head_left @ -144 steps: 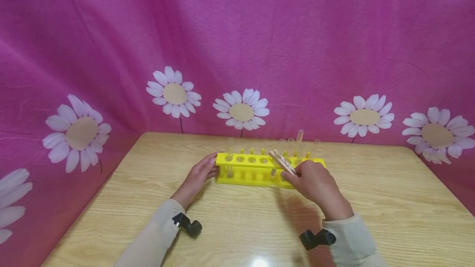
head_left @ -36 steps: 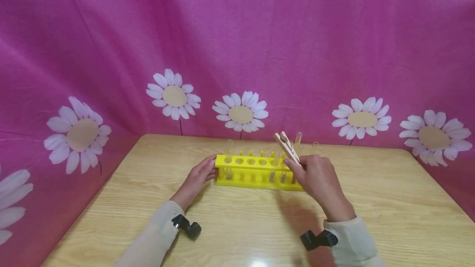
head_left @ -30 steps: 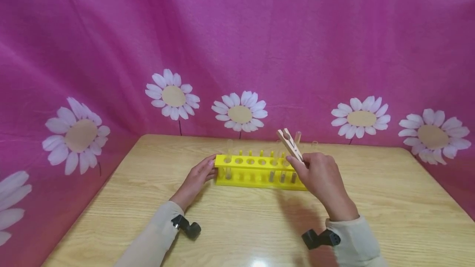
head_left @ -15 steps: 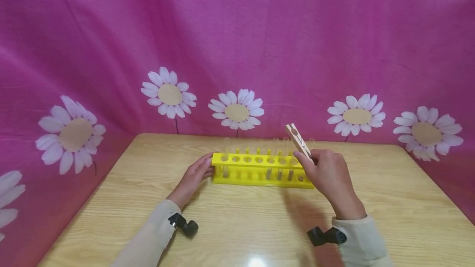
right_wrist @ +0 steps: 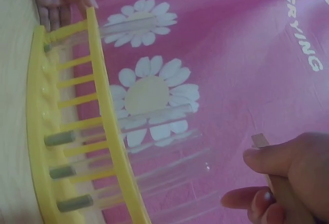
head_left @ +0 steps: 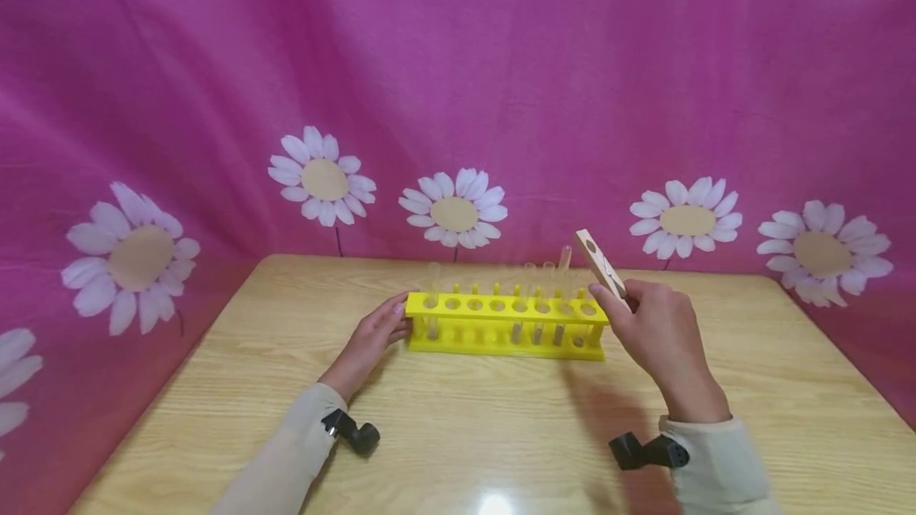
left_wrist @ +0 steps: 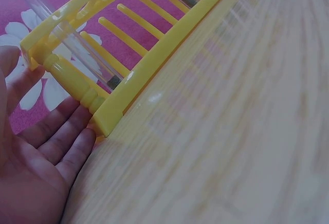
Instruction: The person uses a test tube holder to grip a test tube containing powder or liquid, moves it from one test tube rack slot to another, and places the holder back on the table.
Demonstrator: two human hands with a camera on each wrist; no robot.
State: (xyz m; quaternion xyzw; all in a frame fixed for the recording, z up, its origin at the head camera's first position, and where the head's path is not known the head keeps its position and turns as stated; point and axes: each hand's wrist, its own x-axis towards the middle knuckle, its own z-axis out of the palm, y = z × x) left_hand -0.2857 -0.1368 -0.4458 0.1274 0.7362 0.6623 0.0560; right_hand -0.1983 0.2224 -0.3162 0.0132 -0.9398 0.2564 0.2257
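Observation:
A yellow test tube rack (head_left: 475,353) stands on the table. One glass test tube (head_left: 432,284) is in its leftmost hole, and several more stand toward its right end. Dark grey matter (right_wrist: 59,137) sits low in tubes in the right wrist view. My left hand (head_left: 368,344) rests at the rack's left end, its relaxed fingers (left_wrist: 54,131) against the end post. My right hand (head_left: 661,332) grips a wooden test tube clamp (head_left: 601,262), tilted up to the left, just right of the rack. The clamp's jaws are together, with no tube in them.
The wood-grain table (head_left: 458,427) extends around the rack on all sides. Behind it hangs a magenta cloth (head_left: 458,62) printed with white daisies. A small black camera (head_left: 647,451) is strapped on each sleeve.
My right hand has drawn the clamp up and right, away from the tubes. The clamp's jaws, apart about a second ago, are now together. My left hand stays at the rack's end.

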